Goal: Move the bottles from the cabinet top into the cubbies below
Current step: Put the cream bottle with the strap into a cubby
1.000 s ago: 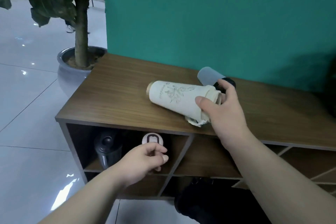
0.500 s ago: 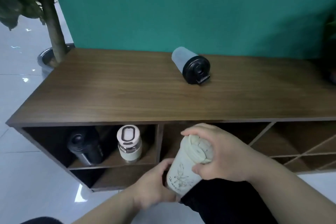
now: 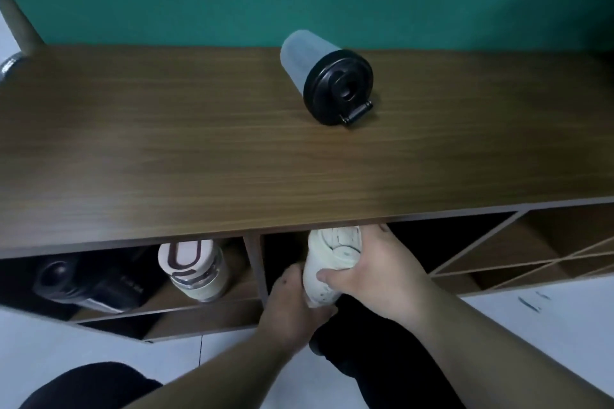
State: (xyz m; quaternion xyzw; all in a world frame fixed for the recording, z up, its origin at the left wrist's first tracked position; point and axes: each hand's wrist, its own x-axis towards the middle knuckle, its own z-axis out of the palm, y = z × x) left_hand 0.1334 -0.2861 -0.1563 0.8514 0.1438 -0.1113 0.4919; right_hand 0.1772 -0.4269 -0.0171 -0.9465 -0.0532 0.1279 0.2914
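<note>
Two hands: my right hand (image 3: 382,271) grips the cream bottle (image 3: 327,271) near its lid, my left hand (image 3: 292,305) cups its base.
Bottle: at the middle cubby (image 3: 285,252) mouth, tilted.
Next: slide it in, then fetch the grey bottle (image 3: 327,83) lying on the cabinet top (image 3: 166,149).

- My left hand (image 3: 292,312) and right hand (image 3: 375,272) are bare, with no gloves, rings or watch.
- Both my forearms are uncovered; no sleeves show.
- I see my dark trousers (image 3: 382,359) below.
</note>
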